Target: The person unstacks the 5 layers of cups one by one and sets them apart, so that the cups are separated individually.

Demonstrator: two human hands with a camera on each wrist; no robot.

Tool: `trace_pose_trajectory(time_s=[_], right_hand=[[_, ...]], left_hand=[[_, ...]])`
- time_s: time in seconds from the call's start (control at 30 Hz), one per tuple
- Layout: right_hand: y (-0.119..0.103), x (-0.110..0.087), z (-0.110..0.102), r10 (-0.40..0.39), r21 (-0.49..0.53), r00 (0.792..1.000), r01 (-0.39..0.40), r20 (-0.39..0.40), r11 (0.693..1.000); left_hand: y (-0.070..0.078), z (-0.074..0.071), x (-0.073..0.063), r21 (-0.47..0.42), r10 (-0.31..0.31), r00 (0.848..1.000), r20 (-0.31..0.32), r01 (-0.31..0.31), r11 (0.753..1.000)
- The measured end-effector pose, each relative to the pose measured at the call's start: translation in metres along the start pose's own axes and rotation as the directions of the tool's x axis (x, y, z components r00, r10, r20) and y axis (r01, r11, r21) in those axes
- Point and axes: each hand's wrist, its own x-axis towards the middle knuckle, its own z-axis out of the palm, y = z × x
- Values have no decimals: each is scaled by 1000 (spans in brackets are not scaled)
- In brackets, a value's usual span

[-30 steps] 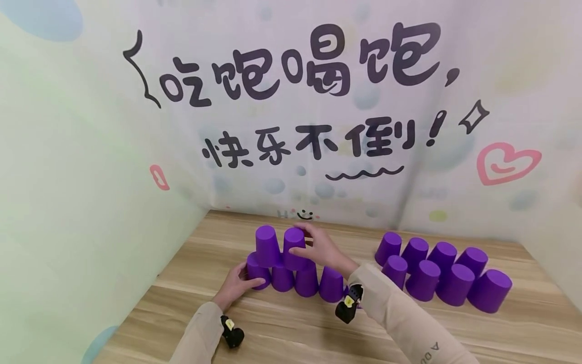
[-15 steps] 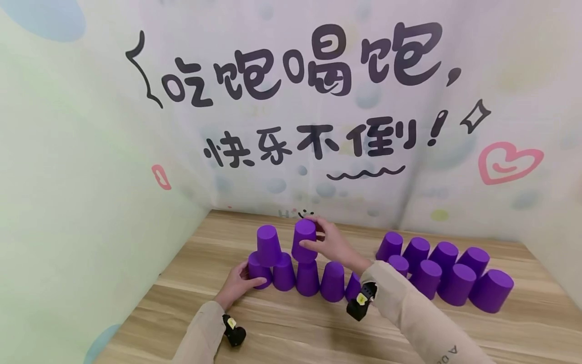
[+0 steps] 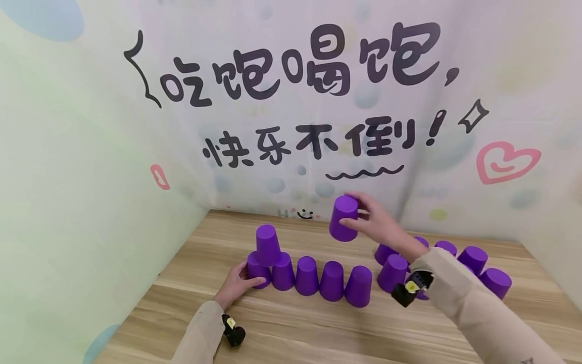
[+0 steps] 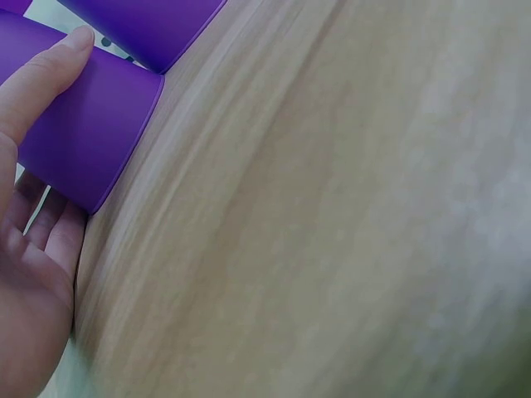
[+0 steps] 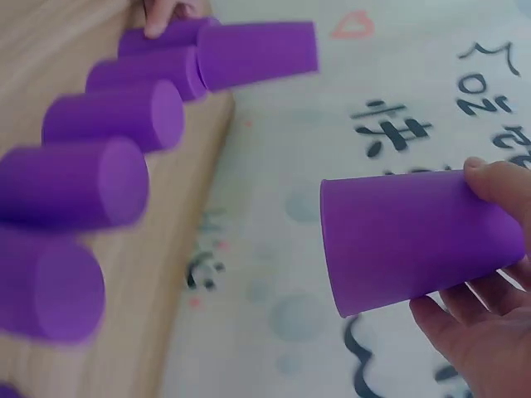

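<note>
My right hand (image 3: 381, 222) holds a purple cup (image 3: 342, 221) upside down in the air, above the right part of a row of purple cups (image 3: 332, 282). In the right wrist view, thumb and fingers sit near the narrow end of this cup (image 5: 406, 240). My left hand (image 3: 236, 286) grips the leftmost cup (image 3: 257, 277) of the row, thumb across its front, as the left wrist view also shows on that cup (image 4: 87, 133). One upside-down cup (image 3: 268, 246) stands on the two leftmost cups, bridging them. Nothing stands on the row's other cups.
Behind my right forearm, a group of several upside-down purple cups (image 3: 473, 259) stands at the right of the wooden table (image 3: 291, 328), partly hidden by the sleeve. A printed cloth wall (image 3: 273, 192) rises at the table's back edge, and a pale wall (image 3: 91, 202) on the left.
My right hand has lifted its cup off the row and carried it up and to the right. The left hand stays on the leftmost cup.
</note>
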Motion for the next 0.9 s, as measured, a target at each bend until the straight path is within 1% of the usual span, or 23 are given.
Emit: trace_pose_trajectory(time_s=[0.13,0.27,0.37,0.47,0.57,0.67,0.77,0.9], right_hand=[[-1,-15,-28,-25,-63,998,21,-50,998],[3,-36,-55,-41,-105,995,32,-93,994],[9,-55,-75,-28,-140,992,10,-127,990],[19,-77,-93,5,-179,986,-35,-169,983],[29,-100,-110,46,-178,974,-87,-221,980],[41,-124,-125,81,-145,961,-123,-265,982],[54,-149,-139,114,-135,947,-161,-301,978],[68,-179,-154,174,-117,911,-232,-375,966]], left_hand=[[2,0,-1,9,-5,1000,4,5,1000],[2,1,-1,18,-11,1000,1,11,1000],[-1,0,1,17,-6,1000,-9,6,1000],[-8,1,4,20,5,1000,-20,-5,1000],[-20,0,9,23,1,1000,-30,0,1000],[-29,-1,14,20,-10,999,-32,11,1000],[-32,0,15,36,-10,999,-34,11,999],[-30,0,14,53,-21,999,-39,23,998]])
